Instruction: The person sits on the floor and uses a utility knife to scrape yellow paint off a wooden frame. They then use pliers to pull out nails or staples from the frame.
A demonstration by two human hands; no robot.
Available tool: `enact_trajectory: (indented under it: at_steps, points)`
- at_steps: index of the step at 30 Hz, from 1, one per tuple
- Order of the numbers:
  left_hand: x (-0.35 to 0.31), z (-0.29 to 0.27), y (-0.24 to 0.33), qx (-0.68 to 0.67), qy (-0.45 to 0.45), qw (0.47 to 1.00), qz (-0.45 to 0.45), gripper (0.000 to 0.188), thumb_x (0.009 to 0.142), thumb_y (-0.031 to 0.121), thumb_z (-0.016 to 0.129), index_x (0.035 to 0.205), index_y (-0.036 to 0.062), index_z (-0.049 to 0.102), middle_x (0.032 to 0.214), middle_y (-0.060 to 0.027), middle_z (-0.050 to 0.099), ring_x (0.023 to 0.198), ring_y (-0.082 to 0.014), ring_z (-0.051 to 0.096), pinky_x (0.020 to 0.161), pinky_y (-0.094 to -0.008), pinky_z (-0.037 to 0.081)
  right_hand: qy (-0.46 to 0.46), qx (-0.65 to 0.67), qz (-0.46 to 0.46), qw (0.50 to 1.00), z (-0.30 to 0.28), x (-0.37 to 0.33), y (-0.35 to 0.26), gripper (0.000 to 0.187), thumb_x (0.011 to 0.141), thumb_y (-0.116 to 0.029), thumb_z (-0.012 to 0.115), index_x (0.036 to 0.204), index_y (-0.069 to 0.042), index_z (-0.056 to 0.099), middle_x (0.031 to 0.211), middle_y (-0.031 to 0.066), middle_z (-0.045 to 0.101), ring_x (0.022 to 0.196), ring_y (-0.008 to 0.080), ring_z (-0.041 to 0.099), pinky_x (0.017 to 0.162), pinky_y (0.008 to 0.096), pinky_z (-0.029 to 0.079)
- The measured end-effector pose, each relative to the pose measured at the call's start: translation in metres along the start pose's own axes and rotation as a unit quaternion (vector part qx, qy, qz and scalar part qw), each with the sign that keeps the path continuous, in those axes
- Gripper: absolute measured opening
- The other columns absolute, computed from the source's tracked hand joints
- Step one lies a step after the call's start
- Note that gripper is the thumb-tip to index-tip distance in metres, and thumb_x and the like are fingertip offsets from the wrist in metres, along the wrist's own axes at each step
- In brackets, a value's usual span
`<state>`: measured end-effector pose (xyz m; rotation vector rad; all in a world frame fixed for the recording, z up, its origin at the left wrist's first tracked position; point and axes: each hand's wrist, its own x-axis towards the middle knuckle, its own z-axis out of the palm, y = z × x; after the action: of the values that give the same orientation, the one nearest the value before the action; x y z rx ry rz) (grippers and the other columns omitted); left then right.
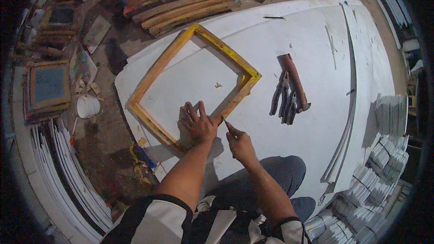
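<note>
A square wooden frame (158, 66), partly covered with yellow paint, lies on a white sheet-covered surface (266, 149). My left hand (200, 124) rests with its fingers spread at the frame's near right side, its thumb side touching the wood. In my closed right hand (241, 145) is a thin-bladed hand tool (225, 122); its narrow tip meets the same side of the frame, just right of my left hand. My fingers hide most of its handle. To the right lie dark-handled pliers (283, 99) against a brown cylindrical piece (294, 79).
Curved-looking wooden boards (181, 0) are stacked at the far side. A white bucket (88, 107) and smaller frames (49, 83) stand at the left. Bundled white strips (361, 185) lie at the right, and more long strips (68, 176) at the near left. A thin dark stick (274, 17) lies farther back.
</note>
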<state>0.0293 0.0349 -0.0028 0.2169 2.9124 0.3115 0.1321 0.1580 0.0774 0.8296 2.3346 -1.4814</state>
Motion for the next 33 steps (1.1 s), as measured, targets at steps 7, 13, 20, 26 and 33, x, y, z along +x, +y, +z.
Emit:
enact_trajectory:
  at_steps: [7, 13, 20, 26, 33]
  points:
    - [0.001, 0.005, -0.004, -0.014, 0.006, 1.000, -0.002, 0.070, 0.093, 0.029, 0.061, 0.159, 0.0176, 0.039, 0.170, -0.0246, 0.016, 0.158, -0.0493, 0.007, 0.121, -0.0712, 0.018, 0.106, -0.050, -0.089, 0.989, 0.031, -0.005, -0.021, 0.047, 0.107, -0.017, 0.050, 0.153, -0.012, 0.053, 0.069, 0.0177, 0.070, 0.063, 0.0365, 0.071, 0.053, 0.0467, 0.052]
    - [0.001, -0.002, -0.001, -0.019, -0.004, 1.000, -0.012, 0.069, 0.094, 0.029, 0.061, 0.159, 0.0193, 0.039, 0.171, -0.0239, 0.016, 0.159, -0.0480, 0.007, 0.122, -0.0705, 0.016, -0.046, 0.580, 0.246, 0.775, 0.024, -0.005, -0.002, 0.042, 0.109, -0.033, 0.053, 0.147, -0.016, 0.056, 0.060, -0.0005, 0.050, 0.044, 0.0136, 0.048, 0.040, 0.0308, 0.041]
    - [-0.002, -0.006, -0.002, -0.010, -0.006, 1.000, -0.012, 0.071, 0.093, 0.025, 0.063, 0.159, 0.0196, 0.039, 0.171, -0.0226, 0.015, 0.159, -0.0484, 0.007, 0.122, -0.0712, 0.015, -0.098, 0.648, 0.265, 0.707, -0.011, -0.014, 0.005, 0.045, 0.110, -0.039, 0.049, 0.152, -0.021, 0.051, 0.064, 0.0017, 0.052, 0.045, 0.0145, 0.049, 0.039, 0.0302, 0.042]
    - [-0.002, -0.003, 0.000, -0.001, 0.016, 1.000, -0.018, 0.070, 0.092, 0.023, 0.063, 0.158, 0.0187, 0.039, 0.170, -0.0230, 0.018, 0.158, -0.0493, 0.009, 0.120, -0.0719, 0.019, 0.010, 0.058, 0.008, 0.998, -0.006, -0.032, 0.022, 0.048, 0.106, -0.028, 0.058, 0.153, -0.021, 0.054, 0.079, 0.0139, 0.069, 0.065, 0.0292, 0.068, 0.058, 0.0390, 0.054]
    - [-0.001, -0.015, 0.003, 0.002, -0.020, 1.000, -0.015, 0.069, 0.093, 0.023, 0.063, 0.157, 0.0177, 0.040, 0.169, -0.0249, 0.018, 0.157, -0.0502, 0.010, 0.120, -0.0726, 0.020, -0.028, -0.118, 0.028, 0.992, 0.003, -0.029, 0.003, 0.052, 0.107, -0.028, 0.053, 0.157, -0.031, 0.043, 0.091, 0.0244, 0.073, 0.079, 0.0477, 0.071, 0.068, 0.0604, 0.054]
